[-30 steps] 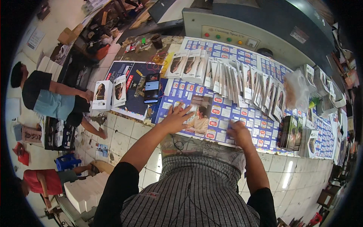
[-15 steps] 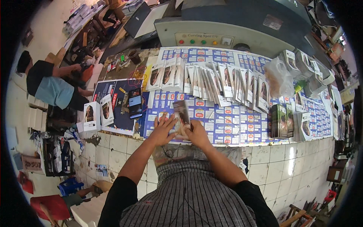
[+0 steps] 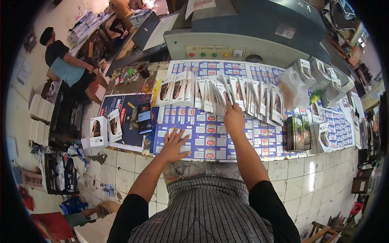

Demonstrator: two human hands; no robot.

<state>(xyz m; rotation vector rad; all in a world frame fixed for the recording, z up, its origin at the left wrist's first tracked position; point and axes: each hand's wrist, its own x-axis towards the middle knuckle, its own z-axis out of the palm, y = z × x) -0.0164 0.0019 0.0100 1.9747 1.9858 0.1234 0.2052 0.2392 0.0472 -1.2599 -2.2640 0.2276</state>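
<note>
My left hand (image 3: 174, 147) lies with fingers spread on the blue printed sheet (image 3: 194, 123), near the table's front edge, and holds nothing. Farther in and to the right, my right hand (image 3: 234, 118) pinches the near end of a flat white carton (image 3: 222, 93) with a picture of long hair. That carton lies tilted in an overlapping row of similar flat cartons (image 3: 274, 103) across the table. At the row's left end, several more cartons (image 3: 177, 87) lie side by side. The fingertips are partly hidden among the cartons.
Left are a phone (image 3: 144, 118) and two upright boxes (image 3: 98, 131). Right stand a stack of dark green cartons (image 3: 298, 133), white cartons (image 3: 323, 137) and a clear plastic bag (image 3: 292, 88). A grey machine (image 3: 243, 42) borders the back. A person (image 3: 69, 62) walks at far left.
My right hand has moved away from the left, up to the carton row. The brown carton between my hands is gone from there. My left hand stays on the sheet. The person at left has moved farther off.
</note>
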